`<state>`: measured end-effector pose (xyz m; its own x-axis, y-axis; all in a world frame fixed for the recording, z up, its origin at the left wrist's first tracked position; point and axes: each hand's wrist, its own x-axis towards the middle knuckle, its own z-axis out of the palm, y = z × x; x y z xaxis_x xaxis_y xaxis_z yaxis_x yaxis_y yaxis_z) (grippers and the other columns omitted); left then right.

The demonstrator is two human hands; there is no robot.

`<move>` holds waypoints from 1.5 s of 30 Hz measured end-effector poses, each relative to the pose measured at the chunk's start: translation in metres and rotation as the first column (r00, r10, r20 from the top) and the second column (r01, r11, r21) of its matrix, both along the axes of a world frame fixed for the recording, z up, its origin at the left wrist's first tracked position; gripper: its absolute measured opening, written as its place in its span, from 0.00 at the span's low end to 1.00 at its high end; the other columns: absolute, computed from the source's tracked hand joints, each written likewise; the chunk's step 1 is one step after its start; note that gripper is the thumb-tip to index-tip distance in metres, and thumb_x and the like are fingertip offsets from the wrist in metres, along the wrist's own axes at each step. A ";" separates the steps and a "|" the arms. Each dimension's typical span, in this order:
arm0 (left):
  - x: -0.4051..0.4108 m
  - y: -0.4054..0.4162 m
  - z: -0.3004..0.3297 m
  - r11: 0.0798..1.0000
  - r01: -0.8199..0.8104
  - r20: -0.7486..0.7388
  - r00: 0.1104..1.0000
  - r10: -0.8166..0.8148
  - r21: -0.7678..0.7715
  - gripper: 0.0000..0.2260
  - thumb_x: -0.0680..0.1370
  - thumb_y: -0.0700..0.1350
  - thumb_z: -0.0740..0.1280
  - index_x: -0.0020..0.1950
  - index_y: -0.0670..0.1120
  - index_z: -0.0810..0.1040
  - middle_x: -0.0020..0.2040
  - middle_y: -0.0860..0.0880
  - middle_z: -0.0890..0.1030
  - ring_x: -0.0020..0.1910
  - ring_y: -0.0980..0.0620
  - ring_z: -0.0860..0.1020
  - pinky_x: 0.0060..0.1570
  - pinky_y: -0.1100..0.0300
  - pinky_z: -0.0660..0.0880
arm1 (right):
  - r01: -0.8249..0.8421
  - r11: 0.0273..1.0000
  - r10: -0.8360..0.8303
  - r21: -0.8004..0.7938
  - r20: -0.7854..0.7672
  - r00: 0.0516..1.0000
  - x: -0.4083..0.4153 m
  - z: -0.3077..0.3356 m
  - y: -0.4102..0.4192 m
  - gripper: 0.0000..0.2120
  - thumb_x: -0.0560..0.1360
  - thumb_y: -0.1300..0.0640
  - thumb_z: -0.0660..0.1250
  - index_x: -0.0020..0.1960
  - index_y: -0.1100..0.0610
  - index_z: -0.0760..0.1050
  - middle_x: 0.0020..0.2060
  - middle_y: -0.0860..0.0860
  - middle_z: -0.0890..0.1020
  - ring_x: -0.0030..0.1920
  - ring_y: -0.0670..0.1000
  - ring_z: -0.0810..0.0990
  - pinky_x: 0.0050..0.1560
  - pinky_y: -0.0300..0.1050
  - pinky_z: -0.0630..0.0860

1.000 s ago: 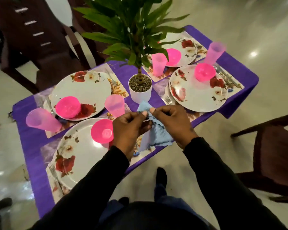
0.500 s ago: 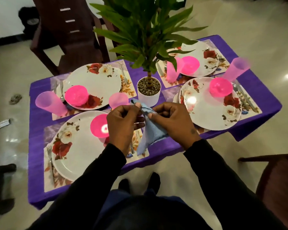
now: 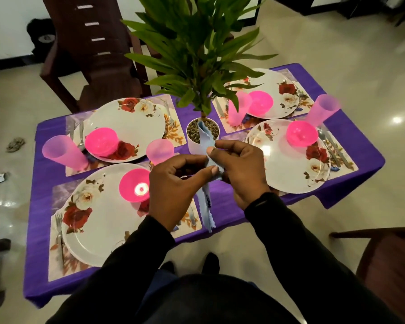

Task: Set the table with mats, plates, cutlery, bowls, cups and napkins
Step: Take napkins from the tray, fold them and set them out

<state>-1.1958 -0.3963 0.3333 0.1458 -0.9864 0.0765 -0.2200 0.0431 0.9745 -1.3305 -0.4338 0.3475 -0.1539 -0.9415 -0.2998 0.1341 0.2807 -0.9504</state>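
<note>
Light-blue napkin is held mid-air over the near edge of the desk, between the two near place settings and just in front of the plant pot. It's folded into a narrow strip, one end sticking up in front of the pot, the other hanging past the desk edge.

Left hand: fingers curled, thumb and forefinger pinching the napkin's middle. Right hand: fingers curled, thumb pressed on the strip, pinching it just above the left's grip. Both sleeves black.

Desk has a purple cloth and four floral mats, each with a white rose-pattern plate. Near-left plate carries a pink bowl at its far rim, fork on its left. Near-right plate carries a pink bowl, cutlery to its right, pink cup behind. Far-left plate with bowl, a cup tilted to its left, another cup just right of it. Far-right plate partly behind leaves, with bowl and cup.

Dark wooden chairs beyond and at right; tiled floor.
</note>
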 end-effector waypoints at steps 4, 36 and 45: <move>0.003 0.001 -0.001 0.994 0.064 0.086 0.995 -0.056 -0.087 0.17 0.69 0.46 0.80 0.56 0.43 0.86 0.50 0.51 0.86 0.49 0.53 0.85 0.51 0.52 0.84 | 0.049 0.998 -0.051 0.026 0.076 0.996 -0.001 0.004 0.000 0.07 0.72 0.64 0.75 0.49 0.64 0.81 0.38 0.60 0.84 0.37 0.57 0.82 0.38 0.50 0.83; 0.005 0.006 -0.002 0.990 -0.142 -0.248 0.958 0.142 0.018 0.05 0.79 0.37 0.71 0.52 0.41 0.86 0.43 0.49 0.87 0.44 0.48 0.87 0.45 0.52 0.84 | -0.107 0.913 -0.072 -0.395 -0.414 0.908 0.009 -0.006 0.019 0.06 0.75 0.56 0.73 0.51 0.57 0.85 0.44 0.49 0.85 0.46 0.42 0.82 0.45 0.33 0.78; 0.002 0.009 0.001 0.986 -0.160 -0.306 0.937 0.168 0.052 0.06 0.79 0.37 0.71 0.53 0.40 0.86 0.45 0.45 0.87 0.46 0.46 0.87 0.48 0.49 0.84 | -0.178 0.900 -0.011 -0.398 -0.428 0.904 0.015 -0.008 0.024 0.07 0.76 0.57 0.72 0.52 0.56 0.84 0.46 0.50 0.85 0.47 0.44 0.83 0.48 0.34 0.79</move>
